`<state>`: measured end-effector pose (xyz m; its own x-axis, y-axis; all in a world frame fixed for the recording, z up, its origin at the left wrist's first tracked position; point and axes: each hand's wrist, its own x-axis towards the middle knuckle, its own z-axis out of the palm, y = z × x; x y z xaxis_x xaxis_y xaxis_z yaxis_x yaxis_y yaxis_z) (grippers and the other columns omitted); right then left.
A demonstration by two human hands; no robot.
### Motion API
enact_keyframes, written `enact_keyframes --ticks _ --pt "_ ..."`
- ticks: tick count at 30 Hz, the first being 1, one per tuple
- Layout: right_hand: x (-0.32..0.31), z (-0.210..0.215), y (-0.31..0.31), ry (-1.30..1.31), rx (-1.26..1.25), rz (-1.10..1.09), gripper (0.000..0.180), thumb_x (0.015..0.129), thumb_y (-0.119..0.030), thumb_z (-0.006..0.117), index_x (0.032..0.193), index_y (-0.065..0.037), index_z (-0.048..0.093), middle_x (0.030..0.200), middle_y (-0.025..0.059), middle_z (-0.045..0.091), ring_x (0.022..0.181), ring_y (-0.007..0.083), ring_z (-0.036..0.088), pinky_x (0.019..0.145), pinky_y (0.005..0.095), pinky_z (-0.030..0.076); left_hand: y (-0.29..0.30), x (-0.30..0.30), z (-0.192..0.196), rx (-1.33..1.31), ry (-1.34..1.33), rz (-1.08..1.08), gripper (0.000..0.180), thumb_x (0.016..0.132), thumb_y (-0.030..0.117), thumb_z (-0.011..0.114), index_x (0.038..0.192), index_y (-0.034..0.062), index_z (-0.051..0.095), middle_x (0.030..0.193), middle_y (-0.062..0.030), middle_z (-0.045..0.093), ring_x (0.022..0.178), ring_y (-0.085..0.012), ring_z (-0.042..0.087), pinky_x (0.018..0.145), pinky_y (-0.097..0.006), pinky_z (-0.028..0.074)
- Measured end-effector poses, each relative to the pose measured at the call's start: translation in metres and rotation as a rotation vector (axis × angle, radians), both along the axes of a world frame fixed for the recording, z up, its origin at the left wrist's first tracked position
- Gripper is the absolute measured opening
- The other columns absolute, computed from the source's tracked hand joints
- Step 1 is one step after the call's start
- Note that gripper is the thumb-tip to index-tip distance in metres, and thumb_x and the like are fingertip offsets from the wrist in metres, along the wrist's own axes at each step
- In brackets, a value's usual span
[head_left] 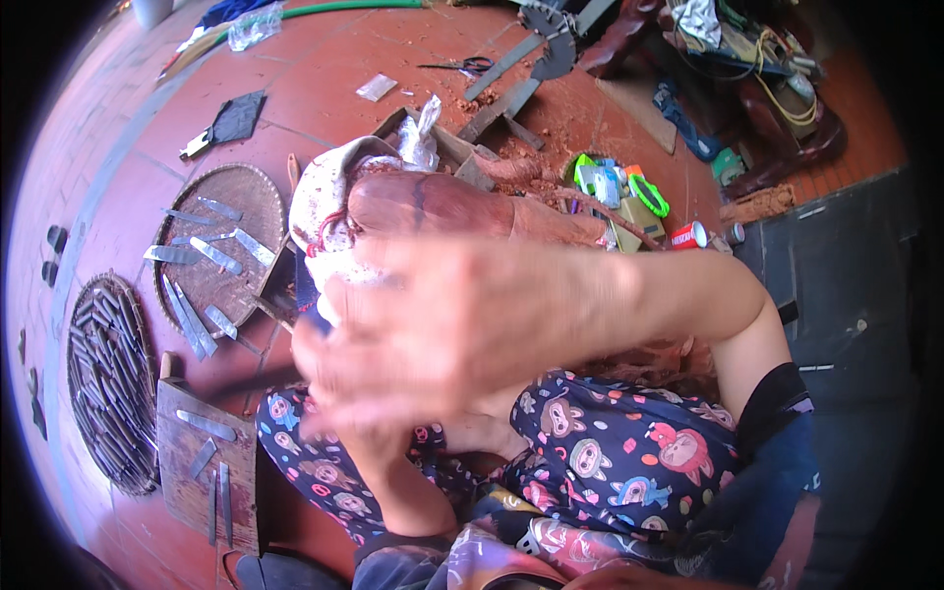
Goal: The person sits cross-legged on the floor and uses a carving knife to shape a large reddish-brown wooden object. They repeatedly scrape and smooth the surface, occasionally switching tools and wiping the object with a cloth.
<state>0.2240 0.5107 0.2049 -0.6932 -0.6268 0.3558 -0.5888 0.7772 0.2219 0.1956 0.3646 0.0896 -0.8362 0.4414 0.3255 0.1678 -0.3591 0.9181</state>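
My right hand (423,310) reaches across from the right, large and smeared by motion. Its fingers look curled in, but whatever they grip is hidden. Below and behind it is my left hand (356,423), mostly covered, its fingers not readable. A dark, blurred slim rod (251,382) sticks out leftward from where the hands meet; I cannot tell which hand has it. Just beyond the hands lies a rounded reddish-brown wooden piece (442,205), with a white cloth (320,192) at its left end.
A round woven tray (182,280) with several flat metal blades is at left, near an oval basket (147,477) of dark slim tools. More blades lie on a wooden board (182,506). A red can (688,235) and a green-rimmed item (649,196) are at right. Wood chips litter the floor.
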Motion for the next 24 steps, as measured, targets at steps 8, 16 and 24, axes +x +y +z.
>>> enact_keyframes --ticks 8,16,24 --pt "0.003 0.032 0.057 -0.020 -0.244 -0.184 0.023 0.084 -0.030 0.070 0.087 -0.008 0.063 0.085 0.0090 0.061 0.077 0.0251 0.064 0.061 0.0331 0.053 0.028 0.045 0.054 0.315 0.136 -0.584 0.029 0.082 0.025 0.079 0.093 0.0017 0.066 0.077 -0.0095 0.064 0.065 -0.0266 0.064 0.057 -0.035 0.050" --pt "0.029 0.035 0.100 -0.881 -0.925 -0.637 0.025 0.073 0.006 0.072 0.097 0.009 0.072 0.096 0.0189 0.073 0.102 0.0277 0.070 0.089 0.0365 0.056 0.052 0.079 0.020 0.231 0.267 -0.261 0.044 0.077 0.028 0.080 0.110 0.0027 0.066 0.114 -0.0137 0.066 0.114 -0.0345 0.060 0.095 -0.043 0.045" --pt "0.016 0.028 0.116 -0.874 -0.682 -0.513 0.016 0.081 -0.005 0.071 0.094 0.005 0.074 0.096 0.0180 0.074 0.115 0.0332 0.066 0.096 0.0392 0.052 0.075 0.079 0.015 0.154 0.324 -0.329 0.076 0.081 0.028 0.074 0.149 0.0096 0.045 0.160 -0.0120 0.034 0.150 -0.0465 0.014 0.117 -0.065 0.011"
